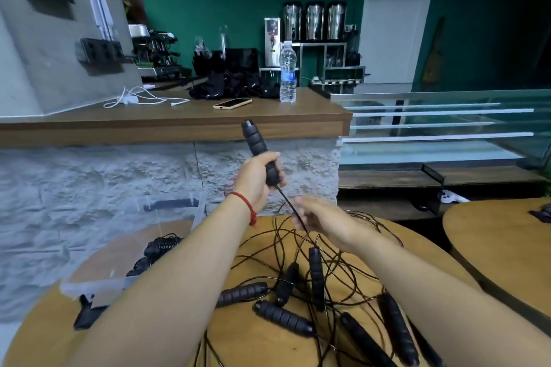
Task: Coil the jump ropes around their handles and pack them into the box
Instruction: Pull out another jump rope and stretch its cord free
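My left hand [258, 180] grips a black ribbed jump rope handle [256, 141] held upright above the round wooden table [259, 343]. Its thin black cord [290, 205] runs down to my right hand [320, 217], which pinches it. Below my hands lies a tangle of cords with several loose black handles [283, 317]. A clear plastic box [131, 250] stands on the table's left side. Coiled ropes [161, 244] lie inside it.
A black box latch [86, 311] lies at the box's near corner. A stone-faced counter [179, 125] stands right behind the table, with a phone [232, 103], a water bottle [287, 76] and a white cable on it. A second round table [501, 241] is at the right.
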Action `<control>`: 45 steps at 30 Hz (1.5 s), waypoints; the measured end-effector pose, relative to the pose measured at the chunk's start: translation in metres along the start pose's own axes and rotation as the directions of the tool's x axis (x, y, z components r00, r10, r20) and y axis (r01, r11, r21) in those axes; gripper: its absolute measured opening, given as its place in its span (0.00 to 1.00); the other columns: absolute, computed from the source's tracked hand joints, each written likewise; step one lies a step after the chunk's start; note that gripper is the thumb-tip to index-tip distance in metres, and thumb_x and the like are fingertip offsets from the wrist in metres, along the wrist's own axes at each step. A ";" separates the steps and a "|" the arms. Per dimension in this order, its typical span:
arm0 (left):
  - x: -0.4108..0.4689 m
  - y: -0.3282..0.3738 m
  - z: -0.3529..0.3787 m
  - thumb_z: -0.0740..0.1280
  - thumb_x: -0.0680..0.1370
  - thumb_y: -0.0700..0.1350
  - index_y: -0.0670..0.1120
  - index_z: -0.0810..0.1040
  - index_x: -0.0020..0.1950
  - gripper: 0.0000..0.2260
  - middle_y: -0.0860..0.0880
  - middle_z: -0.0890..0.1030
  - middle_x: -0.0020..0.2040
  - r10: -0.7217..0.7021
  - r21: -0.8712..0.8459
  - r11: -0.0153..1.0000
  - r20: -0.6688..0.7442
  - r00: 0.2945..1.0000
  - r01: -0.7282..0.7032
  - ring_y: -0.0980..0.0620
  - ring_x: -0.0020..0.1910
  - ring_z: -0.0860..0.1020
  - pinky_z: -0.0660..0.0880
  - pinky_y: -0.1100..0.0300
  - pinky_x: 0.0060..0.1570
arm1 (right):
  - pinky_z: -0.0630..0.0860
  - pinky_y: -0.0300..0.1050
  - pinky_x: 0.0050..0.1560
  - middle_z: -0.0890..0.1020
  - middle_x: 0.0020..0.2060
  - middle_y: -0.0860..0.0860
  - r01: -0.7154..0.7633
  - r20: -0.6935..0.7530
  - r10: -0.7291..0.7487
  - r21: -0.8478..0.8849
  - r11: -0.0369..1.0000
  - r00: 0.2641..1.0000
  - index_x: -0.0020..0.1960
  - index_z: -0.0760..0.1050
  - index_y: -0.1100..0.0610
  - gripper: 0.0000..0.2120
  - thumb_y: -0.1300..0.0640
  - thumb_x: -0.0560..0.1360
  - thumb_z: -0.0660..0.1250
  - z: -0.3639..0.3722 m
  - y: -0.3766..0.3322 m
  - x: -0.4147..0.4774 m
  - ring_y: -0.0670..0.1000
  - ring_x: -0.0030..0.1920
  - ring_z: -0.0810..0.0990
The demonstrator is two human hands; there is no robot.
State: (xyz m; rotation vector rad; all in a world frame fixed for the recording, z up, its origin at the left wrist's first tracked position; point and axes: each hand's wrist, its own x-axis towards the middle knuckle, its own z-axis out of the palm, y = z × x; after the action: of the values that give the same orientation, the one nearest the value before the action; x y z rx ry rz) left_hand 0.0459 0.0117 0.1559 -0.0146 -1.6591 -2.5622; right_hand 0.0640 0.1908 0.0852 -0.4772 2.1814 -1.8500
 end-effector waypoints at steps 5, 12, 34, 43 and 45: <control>-0.001 0.038 -0.021 0.67 0.81 0.42 0.47 0.71 0.44 0.07 0.49 0.73 0.31 0.034 0.042 0.999 -0.046 0.998 -0.032 0.52 0.26 0.71 0.65 0.63 0.24 | 0.75 0.44 0.54 0.78 0.35 0.51 0.008 0.030 0.000 -0.266 0.964 1.000 0.40 0.78 0.55 0.14 0.53 0.84 0.68 -0.023 0.021 -0.025 0.50 0.40 0.78; -0.003 0.096 -0.055 0.70 0.79 0.43 0.48 0.73 0.47 0.07 0.51 0.72 0.28 0.245 0.214 0.956 -0.208 0.947 -0.200 0.53 0.23 0.67 0.57 0.67 0.23 | 0.78 0.55 0.63 0.86 0.45 0.48 -0.076 0.001 0.088 -0.486 0.871 0.996 0.44 0.80 0.53 0.22 0.35 0.81 0.66 -0.080 0.055 -0.036 0.49 0.49 0.84; -0.039 0.029 -0.003 0.73 0.81 0.49 0.39 0.84 0.55 0.13 0.40 0.88 0.48 -0.018 0.477 0.878 0.094 0.995 -0.029 0.44 0.44 0.88 0.84 0.55 0.36 | 0.75 0.48 0.40 0.76 0.35 0.49 0.263 -0.235 -0.281 -0.106 0.959 0.931 0.44 0.78 0.52 0.11 0.50 0.85 0.67 -0.024 -0.079 0.003 0.49 0.35 0.75; -0.030 0.026 0.032 0.75 0.80 0.44 0.42 0.83 0.60 0.11 0.43 0.85 0.46 0.019 0.150 0.988 0.060 0.998 -0.028 0.43 0.47 0.83 0.83 0.39 0.56 | 0.71 0.41 0.31 0.78 0.34 0.52 0.330 -0.113 -0.370 -0.268 0.905 0.922 0.51 0.77 0.69 0.12 0.59 0.84 0.67 -0.009 -0.106 0.010 0.47 0.31 0.74; -0.030 0.028 0.032 0.75 0.80 0.43 0.42 0.84 0.57 0.08 0.42 0.87 0.49 0.043 0.146 0.988 0.072 0.996 -0.053 0.41 0.50 0.83 0.82 0.38 0.59 | 0.71 0.42 0.32 0.77 0.34 0.54 0.333 -0.102 -0.361 -0.221 0.917 0.927 0.48 0.76 0.69 0.15 0.57 0.84 0.69 -0.012 -0.102 0.007 0.49 0.31 0.73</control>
State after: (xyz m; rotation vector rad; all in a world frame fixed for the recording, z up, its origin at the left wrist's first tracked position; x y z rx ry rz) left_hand 0.0770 0.0315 0.1930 -0.1323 -1.8451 -2.4238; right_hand 0.0626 0.1839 0.1879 -0.8509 2.5299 -1.8874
